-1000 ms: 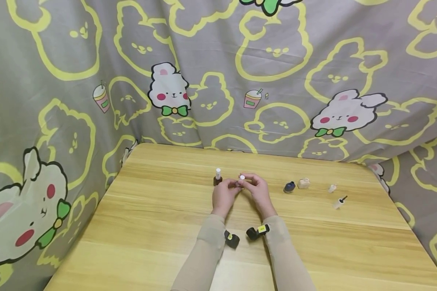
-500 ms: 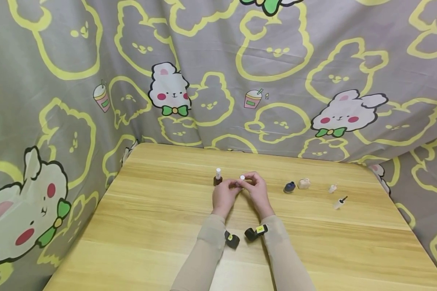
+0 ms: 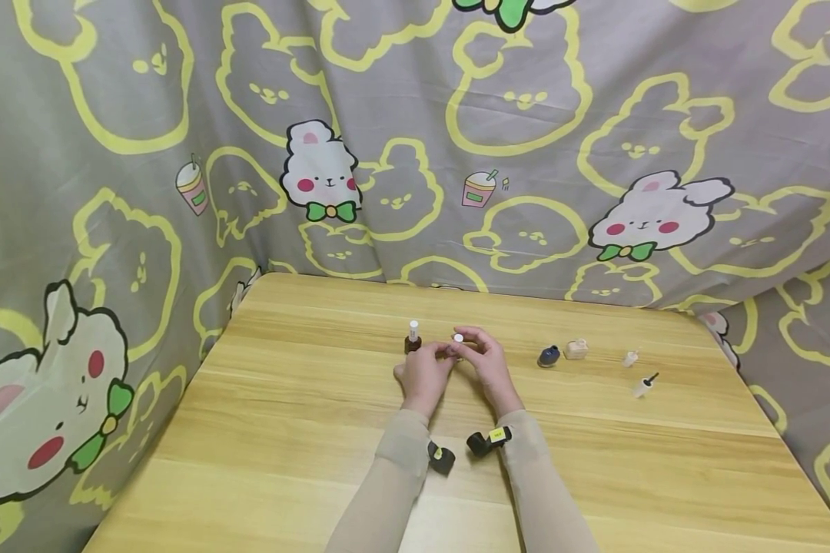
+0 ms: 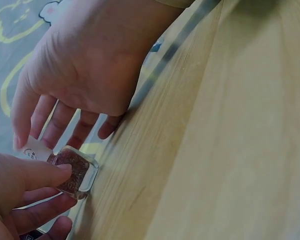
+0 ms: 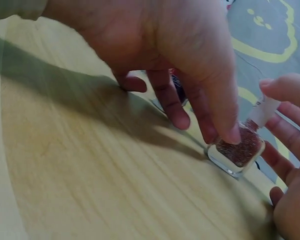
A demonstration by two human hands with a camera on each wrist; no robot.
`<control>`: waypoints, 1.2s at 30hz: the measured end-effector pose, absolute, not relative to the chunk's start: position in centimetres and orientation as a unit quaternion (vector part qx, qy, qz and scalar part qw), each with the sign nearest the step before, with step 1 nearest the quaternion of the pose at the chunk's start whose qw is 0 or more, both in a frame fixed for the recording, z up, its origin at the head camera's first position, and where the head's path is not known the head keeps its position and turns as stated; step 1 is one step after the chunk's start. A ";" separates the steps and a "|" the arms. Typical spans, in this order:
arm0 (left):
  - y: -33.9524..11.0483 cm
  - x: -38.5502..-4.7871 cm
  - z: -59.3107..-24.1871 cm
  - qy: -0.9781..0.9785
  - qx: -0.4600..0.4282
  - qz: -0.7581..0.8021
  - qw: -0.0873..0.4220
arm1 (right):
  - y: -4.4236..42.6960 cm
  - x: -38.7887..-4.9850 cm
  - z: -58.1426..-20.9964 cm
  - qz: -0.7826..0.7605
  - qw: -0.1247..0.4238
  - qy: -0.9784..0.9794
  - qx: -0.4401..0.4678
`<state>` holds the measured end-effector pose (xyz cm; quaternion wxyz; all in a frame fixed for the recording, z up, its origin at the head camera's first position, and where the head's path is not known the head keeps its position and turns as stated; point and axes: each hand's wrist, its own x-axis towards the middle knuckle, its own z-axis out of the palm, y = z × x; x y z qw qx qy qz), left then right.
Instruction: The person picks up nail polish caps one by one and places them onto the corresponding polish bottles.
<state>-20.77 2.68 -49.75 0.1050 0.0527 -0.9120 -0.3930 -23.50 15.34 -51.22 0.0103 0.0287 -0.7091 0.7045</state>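
Note:
In front of me my two hands meet on one small square nail polish bottle [image 4: 76, 172] with glittery brownish-red contents and a white cap [image 3: 459, 338]. My left hand [image 3: 426, 378] holds the glass body, its thumb pressed on the near face. With thumb and fingers my right hand [image 3: 489, 369] pinches the white cap, which sits at the bottle's neck. In the right wrist view the bottle is tilted and close to the table. Just beyond my left hand, a dark brown nail polish bottle [image 3: 413, 345] stands upright with its white cap on.
To the right are a dark blue bottle [image 3: 549, 355] and a pale pink bottle [image 3: 576, 349], both without caps. Farther right lie a small pale brush cap [image 3: 631, 358] and a white cap [image 3: 643, 387] with a dark brush. A patterned curtain [image 3: 415, 246] borders the wooden table [image 3: 283, 430].
Both hands stay in nearly the same place on the bottle. A finger of my left hand now sticks out to the left. The other bottles and caps have not moved.

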 end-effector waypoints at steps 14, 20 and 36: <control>2.7 -21.0 -50.0 -0.913 0.044 -0.388 0.119 | 15.8 -23.2 -51.3 0.713 -0.005 -0.701 0.031; 2.7 -20.9 -49.9 -0.909 0.030 -0.400 0.108 | 15.8 -23.2 -51.3 0.711 0.001 -0.702 0.034; 2.7 -20.9 -49.9 -0.899 0.005 -0.415 0.140 | 15.8 -23.1 -51.0 0.710 0.002 -0.703 0.037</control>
